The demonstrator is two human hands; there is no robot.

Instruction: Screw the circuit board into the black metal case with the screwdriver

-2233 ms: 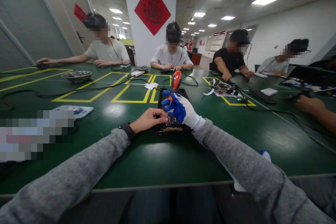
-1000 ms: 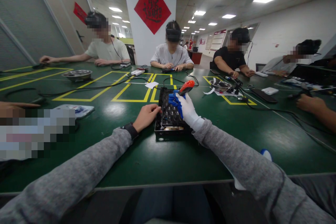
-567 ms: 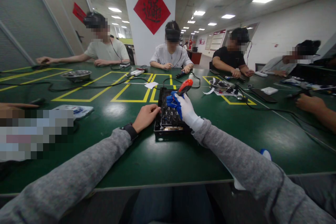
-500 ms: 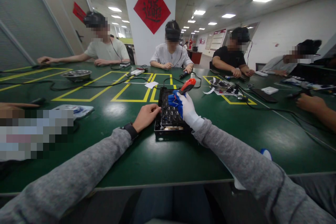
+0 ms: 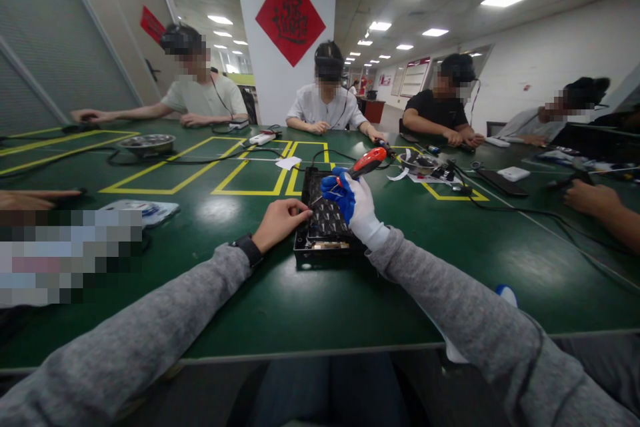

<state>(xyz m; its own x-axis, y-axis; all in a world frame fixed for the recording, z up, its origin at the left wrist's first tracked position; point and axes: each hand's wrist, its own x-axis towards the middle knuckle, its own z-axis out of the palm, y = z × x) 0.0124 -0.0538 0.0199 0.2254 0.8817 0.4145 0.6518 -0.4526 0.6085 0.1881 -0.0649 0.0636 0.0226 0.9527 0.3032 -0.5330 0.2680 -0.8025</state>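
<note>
The black box (image 5: 320, 258) lies on the green table (image 5: 310, 313), between the left hand (image 5: 281, 221) and the right hand (image 5: 361, 207). It has a dark sheet (image 5: 327, 219) inside with rows of small shiny spots, and a gold strip (image 5: 330, 245) at the near end.

The right hand has a white glove with blue fingers. It is closed around a red and black screwdriver (image 5: 369, 161). The handle leans up and away to the right, and the thin metal end points down toward the left fingertips.

The left hand is bare, its thumb and finger close together at the left edge of the box. I cannot tell if they pinch something tiny. The glove hides part of the box's right side.

Past the left hand, a bit of paper (image 5: 289, 163) lies near the box. Far to the left of that hand are a metal bowl (image 5: 147, 145) and, closer, a flat pack (image 5: 145, 211). Past the right hand, off to its right, are another bowl (image 5: 417, 163) and a white thing (image 5: 514, 173). Other people sit across the table.
</note>
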